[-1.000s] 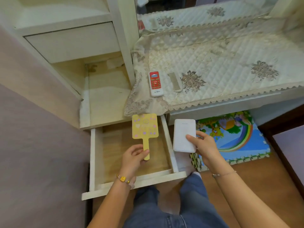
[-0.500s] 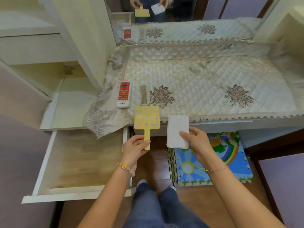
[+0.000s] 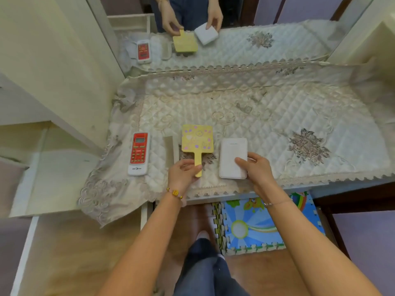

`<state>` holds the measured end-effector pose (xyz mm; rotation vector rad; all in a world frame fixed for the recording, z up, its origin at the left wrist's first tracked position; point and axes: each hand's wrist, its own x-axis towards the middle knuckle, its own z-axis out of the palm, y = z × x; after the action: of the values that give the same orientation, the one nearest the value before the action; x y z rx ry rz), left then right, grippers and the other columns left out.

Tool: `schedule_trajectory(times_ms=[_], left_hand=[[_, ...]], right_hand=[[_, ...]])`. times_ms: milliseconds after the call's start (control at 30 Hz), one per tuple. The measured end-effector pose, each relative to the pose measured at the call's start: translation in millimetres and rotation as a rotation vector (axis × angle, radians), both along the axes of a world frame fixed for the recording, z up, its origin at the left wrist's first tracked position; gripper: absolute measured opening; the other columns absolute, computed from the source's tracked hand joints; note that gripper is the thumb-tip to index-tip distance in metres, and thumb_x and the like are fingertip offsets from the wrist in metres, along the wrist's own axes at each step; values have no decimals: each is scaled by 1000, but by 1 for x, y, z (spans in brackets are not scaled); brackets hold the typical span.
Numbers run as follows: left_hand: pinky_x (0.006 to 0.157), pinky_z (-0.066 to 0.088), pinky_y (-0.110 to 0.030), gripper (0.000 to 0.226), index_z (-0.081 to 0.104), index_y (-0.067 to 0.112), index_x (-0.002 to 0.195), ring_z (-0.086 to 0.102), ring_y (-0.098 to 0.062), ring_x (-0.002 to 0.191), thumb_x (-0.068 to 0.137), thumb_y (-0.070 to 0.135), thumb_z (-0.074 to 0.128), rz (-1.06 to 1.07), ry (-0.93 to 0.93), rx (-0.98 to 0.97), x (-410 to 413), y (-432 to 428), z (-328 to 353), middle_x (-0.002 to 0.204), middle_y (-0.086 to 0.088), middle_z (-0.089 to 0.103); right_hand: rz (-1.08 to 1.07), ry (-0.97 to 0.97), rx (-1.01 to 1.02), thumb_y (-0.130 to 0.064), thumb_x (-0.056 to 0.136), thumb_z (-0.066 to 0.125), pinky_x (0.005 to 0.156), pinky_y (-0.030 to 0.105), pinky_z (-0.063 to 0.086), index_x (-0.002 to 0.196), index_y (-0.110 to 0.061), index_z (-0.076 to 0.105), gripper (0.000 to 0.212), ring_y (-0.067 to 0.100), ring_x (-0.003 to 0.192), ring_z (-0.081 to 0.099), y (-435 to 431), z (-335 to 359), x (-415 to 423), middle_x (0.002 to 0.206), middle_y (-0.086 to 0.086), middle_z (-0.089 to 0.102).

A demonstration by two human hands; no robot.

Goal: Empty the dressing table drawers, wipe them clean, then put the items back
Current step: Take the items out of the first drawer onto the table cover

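My left hand (image 3: 183, 174) grips the handle of a yellow hand mirror (image 3: 197, 142) with pink dots, held low over the quilted cloth (image 3: 267, 116) on the dressing table. My right hand (image 3: 255, 168) holds a flat white box (image 3: 232, 154) at its near edge, just right of the mirror and over the same cloth. The open wooden drawer (image 3: 74, 253) lies at the lower left, and the part of its floor that I can see is bare.
A red and white remote (image 3: 139, 153) and a beige comb (image 3: 171, 149) lie on the cloth left of the mirror. The wall mirror (image 3: 235, 28) behind reflects the hands. A colourful foam mat (image 3: 263, 225) covers the floor beneath the table. My legs are below.
Both hands have moved from over the open drawer up and right onto the table top, carrying the hand mirror and the white box. The view has shifted right with them.
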<state>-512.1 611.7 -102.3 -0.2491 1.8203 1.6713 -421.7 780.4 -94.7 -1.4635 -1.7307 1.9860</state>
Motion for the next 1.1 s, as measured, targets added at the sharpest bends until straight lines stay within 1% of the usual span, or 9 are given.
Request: schedule_trajectory(times_ms=[200, 300, 400, 533, 667, 767, 867, 967, 1100], left_hand=[[54, 54, -19, 28, 60, -3, 102, 61, -14, 69, 76, 2, 73, -33, 32, -109, -20, 29, -13, 78, -6, 63], [63, 57, -26, 29, 63, 2, 99, 63, -17, 72, 74, 9, 77, -66, 129, -215, -21, 30, -19, 78, -6, 64], [63, 49, -15, 23, 64, 10, 92, 58, -12, 73, 75, 17, 77, -119, 235, -318, -18, 26, -18, 80, -1, 62], [59, 44, -15, 19, 63, 12, 90, 53, -7, 67, 77, 20, 74, -186, 358, -424, -14, 23, -16, 73, 8, 55], [63, 47, -27, 17, 62, 15, 96, 56, -13, 72, 81, 20, 70, -262, 507, -496, -12, 18, -12, 74, 9, 55], [66, 45, -27, 25, 62, 14, 108, 57, -15, 84, 85, 22, 65, -324, 586, -555, -11, 12, -10, 89, 4, 61], [73, 41, -24, 32, 59, 13, 117, 56, -17, 99, 87, 24, 62, -383, 669, -578, -11, 4, -9, 107, -2, 62], [88, 41, -30, 39, 53, 13, 126, 50, -21, 116, 90, 27, 58, -476, 794, -586, -9, -8, -8, 122, -5, 58], [93, 43, -37, 46, 53, 9, 127, 53, -28, 114, 90, 36, 50, -578, 1104, -652, -4, -30, -3, 123, -10, 59]], right_hand=[[27, -37, 103, -10, 84, 66, 88, 43, 52, 121, -3, 54, 39, 24, 97, 60, 17, -11, -32, 116, 13, 62], [50, -65, 169, -17, 82, 68, 90, 46, 51, 121, -8, 56, 42, 23, 100, 62, 20, -16, -34, 114, 10, 64], [87, -115, 271, -25, 81, 68, 89, 46, 51, 121, -13, 57, 43, 20, 98, 62, 19, -19, -32, 106, 4, 66], [120, -163, 435, -26, 84, 65, 76, 34, 49, 118, -15, 61, 36, 18, 90, 60, 17, -19, -29, 92, -3, 61], [161, -209, 568, -30, 84, 63, 63, 27, 40, 117, -14, 60, 37, 16, 86, 56, 12, -23, -29, 105, 5, 61], [207, -234, 645, -31, 84, 62, 72, 34, 46, 123, -14, 54, 43, 20, 94, 56, 9, -22, -23, 113, 8, 56], [262, -238, 750, -31, 87, 60, 90, 42, 47, 133, -15, 46, 51, 25, 113, 51, 8, -16, -11, 126, 8, 52], [335, -213, 845, -31, 89, 59, 99, 39, 40, 138, -15, 40, 55, 26, 124, 44, 9, -6, 4, 137, 9, 45], [415, -164, 956, -32, 91, 56, 107, 33, 30, 141, -13, 35, 57, 23, 132, 35, 8, 6, 29, 143, 7, 40]])
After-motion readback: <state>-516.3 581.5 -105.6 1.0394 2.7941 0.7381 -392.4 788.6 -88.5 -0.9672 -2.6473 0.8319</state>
